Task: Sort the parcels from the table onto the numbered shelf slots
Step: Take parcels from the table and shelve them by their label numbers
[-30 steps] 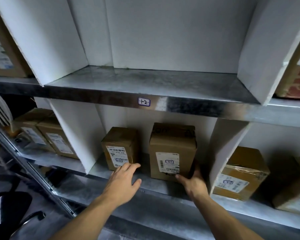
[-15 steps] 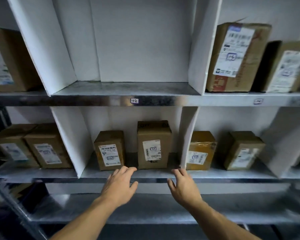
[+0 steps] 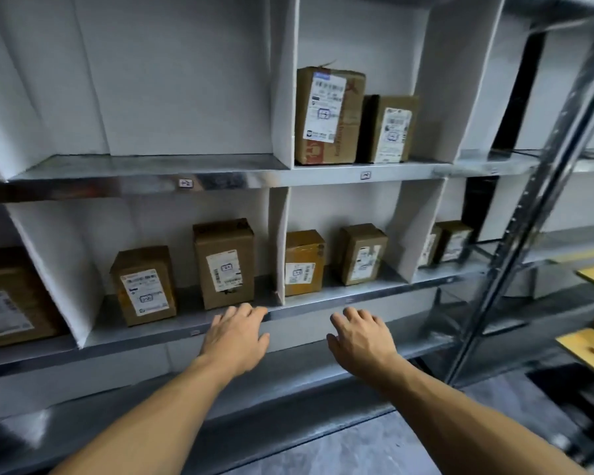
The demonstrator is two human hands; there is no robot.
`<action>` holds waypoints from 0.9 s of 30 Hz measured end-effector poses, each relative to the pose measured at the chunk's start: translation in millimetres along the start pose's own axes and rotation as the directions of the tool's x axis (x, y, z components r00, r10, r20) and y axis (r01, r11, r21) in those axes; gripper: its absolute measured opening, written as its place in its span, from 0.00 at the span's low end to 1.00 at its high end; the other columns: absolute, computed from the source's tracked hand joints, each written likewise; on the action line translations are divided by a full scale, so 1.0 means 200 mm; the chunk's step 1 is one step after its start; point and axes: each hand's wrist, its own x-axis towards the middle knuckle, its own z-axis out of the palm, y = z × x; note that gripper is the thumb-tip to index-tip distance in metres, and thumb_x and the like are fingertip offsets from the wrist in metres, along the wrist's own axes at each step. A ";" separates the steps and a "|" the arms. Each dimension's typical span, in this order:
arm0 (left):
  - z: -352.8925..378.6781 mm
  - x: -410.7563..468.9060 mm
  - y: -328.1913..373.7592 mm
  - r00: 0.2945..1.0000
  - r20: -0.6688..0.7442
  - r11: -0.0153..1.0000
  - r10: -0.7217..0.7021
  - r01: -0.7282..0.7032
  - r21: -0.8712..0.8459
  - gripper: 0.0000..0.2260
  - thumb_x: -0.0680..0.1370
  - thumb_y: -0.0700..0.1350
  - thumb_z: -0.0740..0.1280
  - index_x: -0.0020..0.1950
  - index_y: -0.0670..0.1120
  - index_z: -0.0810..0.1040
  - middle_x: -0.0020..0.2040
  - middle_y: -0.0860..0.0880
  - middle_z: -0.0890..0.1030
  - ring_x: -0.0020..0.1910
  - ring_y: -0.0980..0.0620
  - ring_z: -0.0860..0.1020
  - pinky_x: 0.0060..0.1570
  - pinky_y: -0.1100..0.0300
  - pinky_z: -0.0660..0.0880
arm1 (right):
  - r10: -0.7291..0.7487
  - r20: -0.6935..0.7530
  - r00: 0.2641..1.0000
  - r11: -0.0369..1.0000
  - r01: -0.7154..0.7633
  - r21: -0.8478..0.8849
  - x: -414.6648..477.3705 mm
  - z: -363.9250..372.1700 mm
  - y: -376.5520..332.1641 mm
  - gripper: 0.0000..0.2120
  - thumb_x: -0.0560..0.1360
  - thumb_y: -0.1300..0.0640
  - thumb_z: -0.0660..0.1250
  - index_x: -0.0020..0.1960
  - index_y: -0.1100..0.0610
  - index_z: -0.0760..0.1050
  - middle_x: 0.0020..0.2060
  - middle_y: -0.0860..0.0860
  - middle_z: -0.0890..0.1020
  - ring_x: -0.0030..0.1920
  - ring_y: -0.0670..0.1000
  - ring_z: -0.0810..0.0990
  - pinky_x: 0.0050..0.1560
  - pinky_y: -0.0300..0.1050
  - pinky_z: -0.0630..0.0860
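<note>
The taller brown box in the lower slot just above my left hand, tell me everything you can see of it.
The taller brown box is plain corrugated cardboard, standing upright on the metal shelf, close to the white divider on its right. A white shipping label with barcodes and a small boxed mark faces out; the print is too blurred to read. Its top flaps look closed. A shorter box stands apart to its left. Neither hand touches it.

My bare left hand [image 3: 235, 341] and right hand [image 3: 360, 337] hover over a grey galvanised-metal shelf [image 3: 323, 375], dull with glossy streaks along its edges. Brown matt cardboard parcels [image 3: 224, 264] carry smooth white paper labels [image 3: 225, 270]; white matt divider boards [image 3: 277, 248] look smooth.
</note>
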 end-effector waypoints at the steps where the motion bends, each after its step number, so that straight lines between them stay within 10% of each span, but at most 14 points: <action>1: 0.01 0.01 0.06 1.000 0.002 0.999 0.030 -0.030 0.012 0.22 0.79 0.57 0.59 0.72 0.56 0.64 0.66 0.53 0.71 0.64 0.50 0.69 0.64 0.51 0.66 | 0.026 0.001 1.000 1.000 -0.026 -0.002 -0.04 -0.01 0.06 0.19 0.82 0.42 0.54 0.67 0.51 0.67 0.62 0.54 0.74 0.62 0.58 0.74 0.62 0.54 0.71; 11: 0.16 0.26 1.05 0.943 0.062 0.945 0.327 -0.326 -0.021 0.23 0.79 0.56 0.59 0.73 0.55 0.64 0.68 0.51 0.71 0.65 0.48 0.69 0.65 0.50 0.66 | 0.358 -0.036 0.933 0.932 -0.360 -0.034 -0.49 -0.10 0.92 0.16 0.80 0.43 0.54 0.60 0.52 0.69 0.57 0.55 0.74 0.57 0.60 0.75 0.53 0.56 0.72; 27: 0.58 0.33 3.18 0.682 0.051 0.678 0.730 -0.712 -0.184 0.20 0.79 0.55 0.59 0.70 0.53 0.67 0.64 0.49 0.73 0.62 0.45 0.71 0.59 0.49 0.68 | 0.793 -0.010 0.609 0.602 -0.786 -0.145 -1.59 -0.23 2.52 0.19 0.81 0.41 0.55 0.65 0.51 0.68 0.59 0.56 0.75 0.59 0.60 0.75 0.51 0.56 0.74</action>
